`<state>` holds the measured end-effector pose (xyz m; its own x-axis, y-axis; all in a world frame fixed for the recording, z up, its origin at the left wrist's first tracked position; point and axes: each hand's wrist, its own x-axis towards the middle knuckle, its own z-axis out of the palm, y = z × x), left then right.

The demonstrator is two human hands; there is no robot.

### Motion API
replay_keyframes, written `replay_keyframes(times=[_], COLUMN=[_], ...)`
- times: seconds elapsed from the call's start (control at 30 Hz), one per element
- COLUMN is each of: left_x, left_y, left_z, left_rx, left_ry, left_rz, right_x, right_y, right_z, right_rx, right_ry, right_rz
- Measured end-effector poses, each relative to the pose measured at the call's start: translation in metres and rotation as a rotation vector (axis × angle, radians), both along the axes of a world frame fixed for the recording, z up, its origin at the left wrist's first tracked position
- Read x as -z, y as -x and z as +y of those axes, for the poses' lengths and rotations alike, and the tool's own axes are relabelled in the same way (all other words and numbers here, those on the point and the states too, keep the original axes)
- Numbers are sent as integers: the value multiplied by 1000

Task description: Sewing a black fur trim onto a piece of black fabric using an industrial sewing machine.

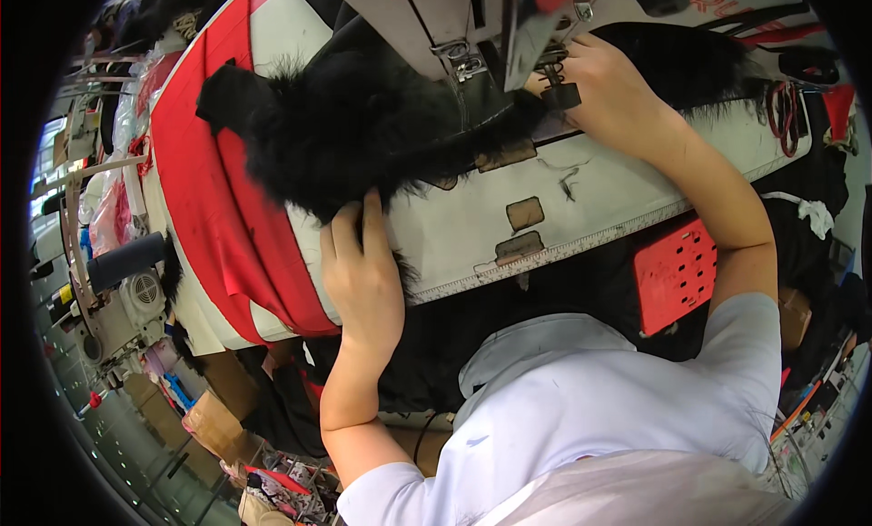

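The fur (318, 131) is laid on the tabletop (627, 185) under the machine (395, 15). Its edge is touched by the left hand (363, 285), fingers (346, 231) slightly spread; whether the right hand (607, 94), part hidden, pinches cannot be told. Even, untugged feeding is advised.

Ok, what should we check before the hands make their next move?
1. Left hand touching the black fur: ok, its fingertips are at the near edge.
2. Right hand safely away from the needle: cannot tell, machine parts hide some fingers.
3. Fur at the sewing machine: ok, it reaches the machine's head.
4. Red cloth out of the way: ok, it's off to the left.
5. Tabletop free of loose strands: not ok.
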<state>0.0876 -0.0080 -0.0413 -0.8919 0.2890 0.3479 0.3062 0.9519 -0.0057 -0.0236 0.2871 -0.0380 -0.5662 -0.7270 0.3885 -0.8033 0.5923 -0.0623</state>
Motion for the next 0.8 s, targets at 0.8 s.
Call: replay_keyframes(times=[0.8], left_x=[0], left_y=[68], left_z=[41], left_rx=[401], left_ry=[58], left_rz=[130], right_x=[14], right_y=[3], right_z=[-3], right_rx=[-71], right_ry=[-5], right_rz=[52])
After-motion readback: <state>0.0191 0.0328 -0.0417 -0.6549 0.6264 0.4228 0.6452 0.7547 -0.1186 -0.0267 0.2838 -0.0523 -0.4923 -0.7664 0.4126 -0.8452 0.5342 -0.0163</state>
